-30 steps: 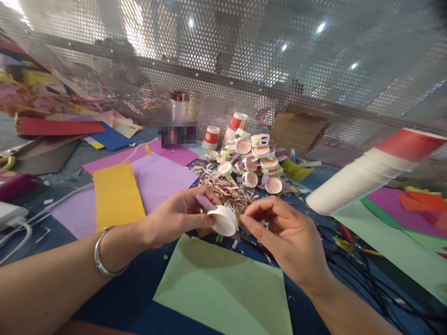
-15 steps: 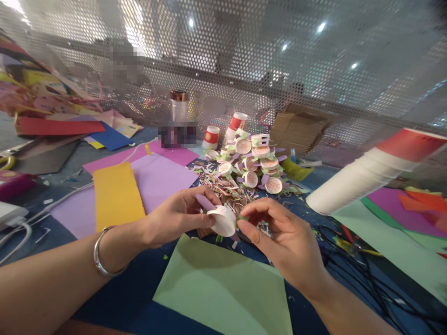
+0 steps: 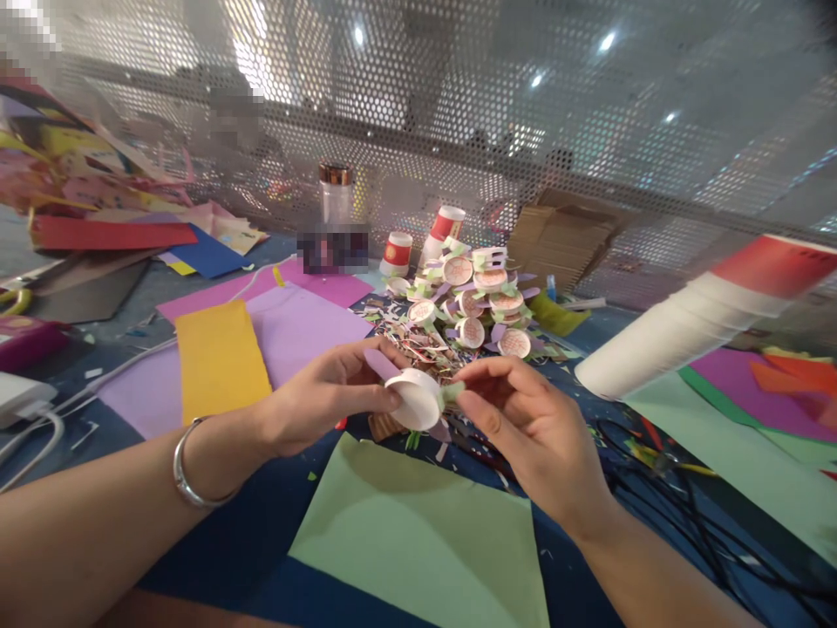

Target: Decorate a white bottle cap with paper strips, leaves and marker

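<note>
Between my hands is a cut-down paper cup base [image 3: 417, 403], its round opening tilted down toward me. My left hand [image 3: 343, 388] grips its left side, where a purple paper strip [image 3: 379, 365] sticks up. On the right side my right hand [image 3: 516, 419] pinches a small light green paper strip [image 3: 452, 392] at the cup's edge. Just behind, a heap of similar cup bases [image 3: 472, 301] with purple and green strips stands on paper scraps [image 3: 418, 344]. A light green sheet [image 3: 418, 532] lies below my hands.
A long stack of paper cups [image 3: 686, 327] lies tilted at the right, by black cables [image 3: 680, 515]. Purple sheets [image 3: 301, 327] and a yellow piece [image 3: 219, 362] spread at left. A jar [image 3: 336, 196] and folded cardboard [image 3: 562, 235] stand before a perforated metal screen [image 3: 405, 87].
The cup base has turned slightly, and its opening shows at a different angle. My right fingers have shifted a little right, so more of the green strip shows between them and the cup.
</note>
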A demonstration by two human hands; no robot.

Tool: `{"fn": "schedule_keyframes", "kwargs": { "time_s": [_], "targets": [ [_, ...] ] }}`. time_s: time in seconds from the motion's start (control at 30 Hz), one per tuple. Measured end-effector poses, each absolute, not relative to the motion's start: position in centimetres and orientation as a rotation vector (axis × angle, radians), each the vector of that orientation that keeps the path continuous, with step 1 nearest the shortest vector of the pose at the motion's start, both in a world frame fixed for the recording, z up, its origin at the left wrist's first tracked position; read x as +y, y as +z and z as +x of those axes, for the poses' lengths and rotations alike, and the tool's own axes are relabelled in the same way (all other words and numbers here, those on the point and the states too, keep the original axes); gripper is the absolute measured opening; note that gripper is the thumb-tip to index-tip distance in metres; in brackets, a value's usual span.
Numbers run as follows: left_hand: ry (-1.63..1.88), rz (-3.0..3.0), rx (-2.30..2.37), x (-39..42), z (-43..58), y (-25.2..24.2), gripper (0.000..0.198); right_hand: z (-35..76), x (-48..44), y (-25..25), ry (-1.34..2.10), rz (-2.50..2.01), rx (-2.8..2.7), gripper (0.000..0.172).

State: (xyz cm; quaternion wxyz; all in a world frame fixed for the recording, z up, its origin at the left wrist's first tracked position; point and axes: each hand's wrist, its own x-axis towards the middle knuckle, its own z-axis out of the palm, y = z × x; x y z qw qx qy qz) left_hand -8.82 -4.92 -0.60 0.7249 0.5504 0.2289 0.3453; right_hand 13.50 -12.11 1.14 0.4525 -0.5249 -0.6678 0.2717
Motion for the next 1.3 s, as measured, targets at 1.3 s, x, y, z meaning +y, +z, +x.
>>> {"fn": "schedule_keyframes", "kwargs": {
  "time_s": [1.3],
  "targets": [
    [0.931,1.201,0.536,-4.3,-9.1,-0.6,0.006,13.9,-10.2,-1.3,0.375,-1.257,-2.232,0.016]
  ]
}}
